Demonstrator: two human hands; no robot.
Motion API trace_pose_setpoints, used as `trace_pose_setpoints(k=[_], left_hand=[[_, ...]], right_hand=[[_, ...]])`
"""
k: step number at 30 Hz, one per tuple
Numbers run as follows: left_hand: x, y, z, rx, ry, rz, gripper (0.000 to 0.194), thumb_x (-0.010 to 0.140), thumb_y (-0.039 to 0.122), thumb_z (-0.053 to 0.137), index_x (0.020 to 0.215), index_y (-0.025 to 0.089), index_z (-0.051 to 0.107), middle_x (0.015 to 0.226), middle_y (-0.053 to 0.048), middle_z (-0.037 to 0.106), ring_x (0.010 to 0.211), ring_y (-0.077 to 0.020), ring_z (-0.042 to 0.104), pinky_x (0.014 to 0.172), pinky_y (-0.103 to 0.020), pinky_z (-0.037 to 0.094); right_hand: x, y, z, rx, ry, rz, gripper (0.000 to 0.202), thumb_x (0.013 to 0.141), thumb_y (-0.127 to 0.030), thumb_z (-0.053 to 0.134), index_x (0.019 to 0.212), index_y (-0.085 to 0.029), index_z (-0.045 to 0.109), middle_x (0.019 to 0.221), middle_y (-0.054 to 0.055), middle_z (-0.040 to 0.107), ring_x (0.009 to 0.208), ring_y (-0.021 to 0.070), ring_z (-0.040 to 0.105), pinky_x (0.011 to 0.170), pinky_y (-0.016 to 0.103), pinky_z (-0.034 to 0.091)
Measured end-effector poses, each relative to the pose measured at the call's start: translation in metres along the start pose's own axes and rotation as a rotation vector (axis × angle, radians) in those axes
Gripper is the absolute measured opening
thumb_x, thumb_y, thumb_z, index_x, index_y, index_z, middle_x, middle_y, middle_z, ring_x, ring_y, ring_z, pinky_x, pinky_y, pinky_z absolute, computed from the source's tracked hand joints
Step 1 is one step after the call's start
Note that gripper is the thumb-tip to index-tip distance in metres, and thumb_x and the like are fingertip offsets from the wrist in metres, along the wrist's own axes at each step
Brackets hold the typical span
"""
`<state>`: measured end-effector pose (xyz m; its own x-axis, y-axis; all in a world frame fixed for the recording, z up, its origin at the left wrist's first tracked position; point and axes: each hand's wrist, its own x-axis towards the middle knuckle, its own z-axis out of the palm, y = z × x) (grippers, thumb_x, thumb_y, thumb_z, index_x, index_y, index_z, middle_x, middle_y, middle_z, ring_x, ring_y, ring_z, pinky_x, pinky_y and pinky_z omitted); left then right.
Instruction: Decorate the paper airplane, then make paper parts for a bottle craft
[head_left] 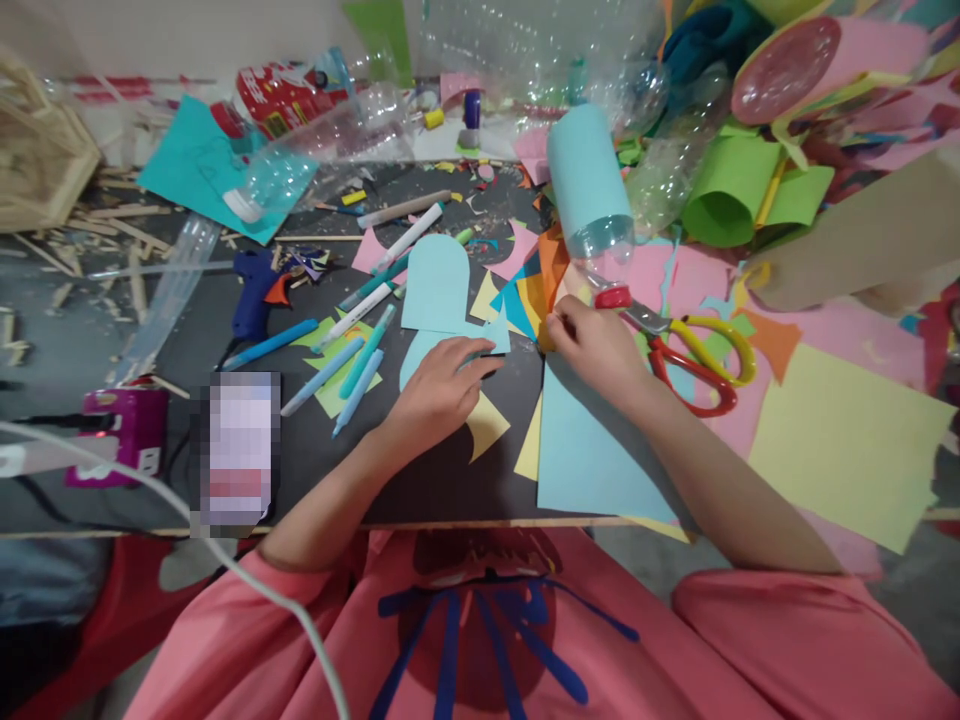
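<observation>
The left hand (pixel 442 388) was laid over a light blue scrap (pixel 418 358), its fingers slightly apart, just below a round-topped light blue cutout (pixel 437 285) on the dark surface (pixel 442 490). The fingers of the right hand (pixel 592 345) were drawn together at the orange paper pieces (pixel 553 262); whether one was pinched could not be told. Scissors (pixel 649 319) were placed just beside that hand.

Dark table (pixel 450 495) (rather littered): blue paper (pixel 437 285), markers (pixel 281 341).
</observation>
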<state>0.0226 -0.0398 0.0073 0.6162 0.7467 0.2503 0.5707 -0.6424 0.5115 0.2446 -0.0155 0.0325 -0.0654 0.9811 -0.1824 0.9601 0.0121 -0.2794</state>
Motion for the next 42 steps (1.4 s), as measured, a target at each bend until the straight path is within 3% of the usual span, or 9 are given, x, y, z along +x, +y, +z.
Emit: trace_pose_setpoints(k=[7, 12, 15, 18, 24, 28, 31, 33, 42], left_hand=[[0.025, 0.025, -0.013, -0.189, -0.116, -0.042, 0.033, 0.098, 0.017, 0.034, 0.12, 0.018, 0.059, 0.12, -0.009, 0.067, 0.115, -0.0213, 0.059, 0.103, -0.038, 0.046], [0.083, 0.033, -0.004, -0.281, -0.129, -0.167, 0.032, 0.097, 0.016, 0.038, 0.126, 0.019, 0.052, 0.131, -0.009, 0.062, 0.119, -0.021, 0.059, 0.1, -0.034, 0.046], [0.118, 0.033, 0.0, -0.285, -0.192, -0.318, 0.033, 0.095, 0.019, 0.047, 0.128, 0.017, 0.047, 0.111, -0.008, 0.069, 0.105, -0.0218, 0.066, 0.09, -0.031, 0.049], [0.137, 0.031, 0.003, -0.255, -0.213, -0.409, 0.036, 0.089, 0.016, 0.053, 0.125, 0.014, 0.048, 0.099, -0.009, 0.069, 0.101, -0.0244, 0.067, 0.086, -0.031, 0.049], [0.141, 0.022, 0.009, -0.315, -0.263, -0.467, 0.043, 0.081, 0.001, 0.047, 0.122, 0.012, 0.048, 0.101, -0.011, 0.066, 0.094, -0.0231, 0.067, 0.084, -0.033, 0.048], [0.139, 0.016, 0.013, -0.425, -0.276, -0.519, 0.049, 0.078, -0.004, 0.044, 0.124, 0.015, 0.045, 0.082, -0.003, 0.064, 0.071, -0.0192, 0.065, 0.07, -0.032, 0.049], [0.137, 0.013, 0.015, -0.462, -0.224, -0.505, 0.049, 0.078, -0.004, 0.045, 0.123, 0.017, 0.045, 0.075, 0.0, 0.06, 0.073, -0.02, 0.066, 0.071, -0.031, 0.049], [0.135, 0.012, 0.017, -0.456, -0.189, -0.474, 0.049, 0.077, -0.004, 0.046, 0.12, 0.018, 0.046, 0.075, 0.0, 0.059, 0.082, -0.0215, 0.067, 0.074, -0.031, 0.049], [0.136, 0.012, 0.008, -0.437, -0.127, -0.442, 0.045, 0.073, -0.006, 0.047, 0.109, 0.021, 0.049, 0.076, 0.001, 0.058, 0.084, -0.0214, 0.065, 0.073, -0.03, 0.048]], right_hand=[[-0.01, 0.003, 0.019, 0.18, 0.174, -0.059, 0.033, 0.09, -0.037, 0.037, 0.074, -0.019, 0.06, 0.065, 0.007, 0.065, 0.058, 0.0185, 0.056, 0.057, 0.026, 0.031], [-0.008, 0.01, 0.024, 0.326, 0.324, -0.119, 0.03, 0.086, -0.039, 0.041, 0.065, -0.021, 0.05, 0.055, 0.002, 0.057, 0.05, 0.014, 0.046, 0.054, 0.026, 0.028], [-0.006, 0.014, 0.027, 0.429, 0.412, -0.193, 0.027, 0.083, -0.036, 0.045, 0.061, -0.022, 0.042, 0.05, -0.002, 0.048, 0.045, 0.0116, 0.038, 0.05, 0.026, 0.025], [-0.005, 0.017, 0.029, 0.492, 0.478, -0.235, 0.026, 0.084, -0.033, 0.048, 0.061, -0.023, 0.041, 0.049, -0.003, 0.044, 0.044, 0.011, 0.036, 0.049, 0.026, 0.027], [0.001, 0.021, 0.029, 0.478, 0.434, -0.323, 0.028, 0.089, -0.033, 0.046, 0.064, -0.023, 0.042, 0.055, -0.001, 0.048, 0.052, 0.0149, 0.046, 0.053, 0.029, 0.035], [0.009, 0.025, 0.036, 0.431, 0.478, -0.31, 0.009, 0.086, -0.026, 0.044, 0.08, -0.023, 0.049, 0.085, 0.009, 0.063, 0.086, 0.0254, 0.06, 0.083, 0.044, 0.049], [0.013, 0.03, 0.043, 0.36, 0.484, -0.263, 0.021, 0.084, -0.023, 0.045, 0.104, -0.022, 0.052, 0.127, 0.017, 0.059, 0.123, 0.0313, 0.052, 0.107, 0.058, 0.038], [0.014, 0.033, 0.046, 0.32, 0.441, -0.267, 0.032, 0.086, -0.023, 0.043, 0.118, -0.021, 0.049, 0.142, 0.017, 0.05, 0.138, 0.0311, 0.042, 0.115, 0.061, 0.03], [0.019, 0.046, 0.041, 0.259, 0.341, -0.254, 0.049, 0.083, -0.018, 0.04, 0.132, -0.02, 0.045, 0.147, 0.017, 0.048, 0.142, 0.0316, 0.04, 0.118, 0.062, 0.028]])
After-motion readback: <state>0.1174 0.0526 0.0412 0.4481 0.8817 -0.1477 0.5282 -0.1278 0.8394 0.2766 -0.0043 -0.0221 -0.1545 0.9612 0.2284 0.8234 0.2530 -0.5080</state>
